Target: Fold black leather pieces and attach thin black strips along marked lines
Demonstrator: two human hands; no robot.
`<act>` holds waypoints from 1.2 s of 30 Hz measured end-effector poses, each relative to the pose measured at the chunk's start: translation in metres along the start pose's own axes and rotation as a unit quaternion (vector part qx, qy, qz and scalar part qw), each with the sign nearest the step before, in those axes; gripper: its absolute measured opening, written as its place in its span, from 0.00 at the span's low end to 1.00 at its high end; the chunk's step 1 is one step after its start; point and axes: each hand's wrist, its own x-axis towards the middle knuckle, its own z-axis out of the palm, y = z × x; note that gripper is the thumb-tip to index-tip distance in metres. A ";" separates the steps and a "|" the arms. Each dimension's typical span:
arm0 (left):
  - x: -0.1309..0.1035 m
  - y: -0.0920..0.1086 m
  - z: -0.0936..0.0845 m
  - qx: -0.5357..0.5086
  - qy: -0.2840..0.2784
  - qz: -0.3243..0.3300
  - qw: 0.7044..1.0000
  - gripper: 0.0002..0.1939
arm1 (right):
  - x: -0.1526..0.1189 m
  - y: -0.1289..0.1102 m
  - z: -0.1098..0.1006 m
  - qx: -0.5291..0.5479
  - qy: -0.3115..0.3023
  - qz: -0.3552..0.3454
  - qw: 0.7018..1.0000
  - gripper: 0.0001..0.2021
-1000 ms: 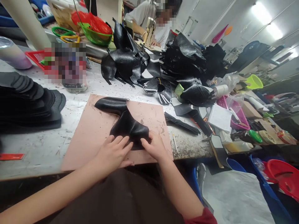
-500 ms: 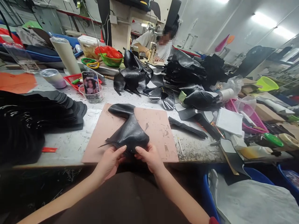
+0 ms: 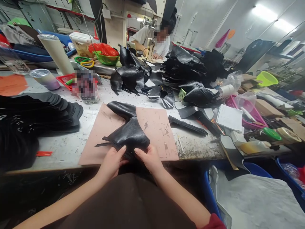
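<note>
A glossy black leather piece (image 3: 131,132) lies over the pinkish board (image 3: 157,127), its upper part pointing away and a split edge sticking out at the left. My left hand (image 3: 113,160) pinches its near edge with the thumb on top. Just to the right, my right hand (image 3: 149,157) grips the same edge, thumb also on top. The fingers under the leather are partly hidden. To the right of the board lies a bundle of thin black strips (image 3: 188,125).
Stacked black pieces (image 3: 59,111) fill the left side. More black leather (image 3: 130,74) is heaped behind the board. A person (image 3: 162,38) sits at a sewing machine (image 3: 150,49). A notebook (image 3: 229,118) and jars lie right; a blue bin (image 3: 209,194) stands below.
The whole view has shifted slightly, so most things appear a little further left. Both hands keep their hold on the leather, whose left split edge now spreads a bit wider.
</note>
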 end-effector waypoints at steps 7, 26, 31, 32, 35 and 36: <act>0.001 -0.004 -0.001 0.025 -0.034 0.035 0.999 0.22 | -0.004 -0.003 0.001 -0.020 0.008 -0.024 0.999 0.10; 0.006 -0.013 -0.004 0.035 -0.051 0.083 0.995 0.23 | -0.003 -0.002 0.005 0.002 0.021 -0.025 0.999 0.11; 0.008 -0.014 -0.009 0.068 -0.023 0.134 0.988 0.24 | -0.005 -0.004 0.002 -0.002 -0.012 -0.027 1.000 0.10; 0.009 -0.014 -0.009 0.072 -0.015 0.140 0.987 0.24 | -0.005 -0.004 0.001 -0.007 -0.014 -0.016 1.000 0.09; 0.009 -0.016 -0.008 0.072 0.008 0.164 0.984 0.24 | -0.005 -0.004 -0.001 -0.025 -0.008 -0.005 1.000 0.09; 0.010 -0.018 -0.008 0.069 0.014 0.167 0.983 0.25 | -0.005 -0.004 0.000 -0.028 -0.007 -0.007 1.000 0.09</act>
